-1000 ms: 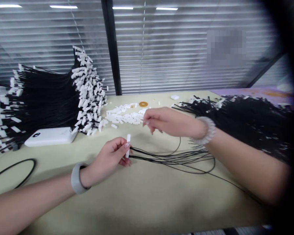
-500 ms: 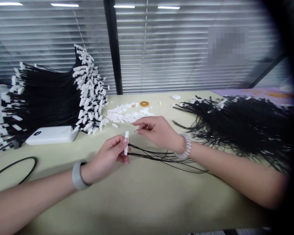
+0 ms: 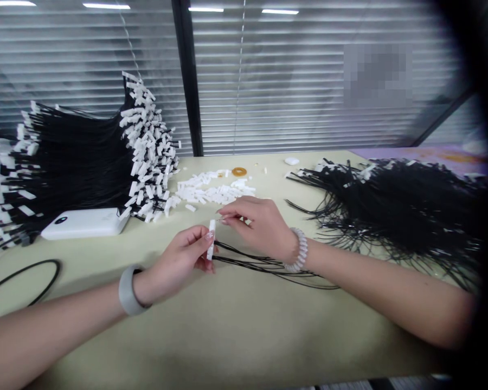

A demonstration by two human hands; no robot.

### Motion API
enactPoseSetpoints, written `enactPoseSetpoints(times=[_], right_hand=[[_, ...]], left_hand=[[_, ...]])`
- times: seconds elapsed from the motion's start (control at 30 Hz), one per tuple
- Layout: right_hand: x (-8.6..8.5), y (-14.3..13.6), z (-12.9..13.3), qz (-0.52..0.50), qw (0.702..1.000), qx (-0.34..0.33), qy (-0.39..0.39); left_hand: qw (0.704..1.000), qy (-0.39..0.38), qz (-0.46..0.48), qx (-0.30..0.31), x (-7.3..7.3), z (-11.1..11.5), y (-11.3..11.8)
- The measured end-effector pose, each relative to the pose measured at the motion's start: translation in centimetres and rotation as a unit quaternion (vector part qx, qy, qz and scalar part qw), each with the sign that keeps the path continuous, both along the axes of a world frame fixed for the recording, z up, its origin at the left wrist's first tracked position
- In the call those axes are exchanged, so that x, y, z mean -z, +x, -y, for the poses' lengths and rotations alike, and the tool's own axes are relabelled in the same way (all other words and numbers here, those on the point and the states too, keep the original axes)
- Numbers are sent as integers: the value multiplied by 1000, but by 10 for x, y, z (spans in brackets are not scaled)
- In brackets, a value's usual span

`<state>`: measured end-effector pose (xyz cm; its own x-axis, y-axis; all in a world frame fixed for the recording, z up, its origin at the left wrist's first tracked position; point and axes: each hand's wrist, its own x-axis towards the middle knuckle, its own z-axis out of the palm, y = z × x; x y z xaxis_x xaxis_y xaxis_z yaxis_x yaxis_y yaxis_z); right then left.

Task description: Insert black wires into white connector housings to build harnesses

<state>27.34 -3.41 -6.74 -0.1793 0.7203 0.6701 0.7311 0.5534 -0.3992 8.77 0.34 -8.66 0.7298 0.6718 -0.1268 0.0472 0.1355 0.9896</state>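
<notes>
Pinched upright between my left thumb and fingers is a white plastic connector housing (image 3: 211,241), with my left hand (image 3: 189,246) closed on it. Several thin black wires (image 3: 254,264) run rightward out of the housing and pass under my right wrist. Close to the housing's top end, my right hand (image 3: 260,225) is closed in a pinch on a thin wire end, its small tip pointing at the housing. The rest of that wire is hidden behind the hand.
Loose white housings (image 3: 215,190) lie beyond my hands, near an amber ring (image 3: 239,171). A tall stack of black cables with white connectors (image 3: 89,157) and a white power bank (image 3: 85,223) stand left. Loose black wires (image 3: 406,206) heap at right. A black cable (image 3: 44,262) loops at left.
My right hand has moved slightly left, bringing the pinched wire tip closer to the top of the housing. My left hand keeps its hold almost in place.
</notes>
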Motion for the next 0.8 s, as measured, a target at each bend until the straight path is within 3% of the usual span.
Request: enactPoseSetpoints(times=[0.23, 0.43, 0.8], right_hand=[[4, 3, 0, 149, 987, -1, 67], [7, 6, 0, 182, 978, -6, 99], [4, 4, 5, 275, 949, -65, 141]], left_hand=[[1000, -5, -3, 1, -2, 0, -1], [1000, 12, -18, 12, -1, 1, 0], [985, 98, -93, 108, 0, 1, -5]])
